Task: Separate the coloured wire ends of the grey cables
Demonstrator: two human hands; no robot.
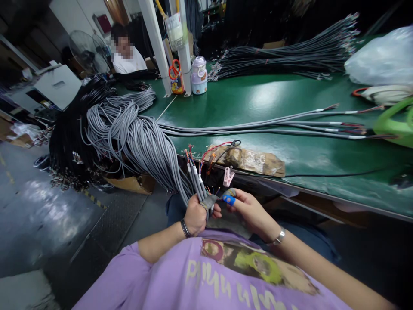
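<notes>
My left hand (196,215) is closed around several grey cables (194,178), with a grey wrap on its thumb. The cables' stripped ends stand up above the fist and show coloured wires and white bands. Close on the right, my right hand (247,209) pinches thin wires that stick out of a cable in the left hand. Blue tape and a grey wrap cover its fingertips, so the wire tips are hidden. Just beyond the hands, a pink clip (228,176) sits at the table edge beside a worn wooden block (258,160) with red and black leads on it.
A large heap of grey cables (125,129) hangs off the left end of the green table (264,103), beside black cables (69,142). More black cables (284,58) lie at the back. A bottle (199,77) and scissors (174,69) stand by a post. A person (129,64) sits beyond.
</notes>
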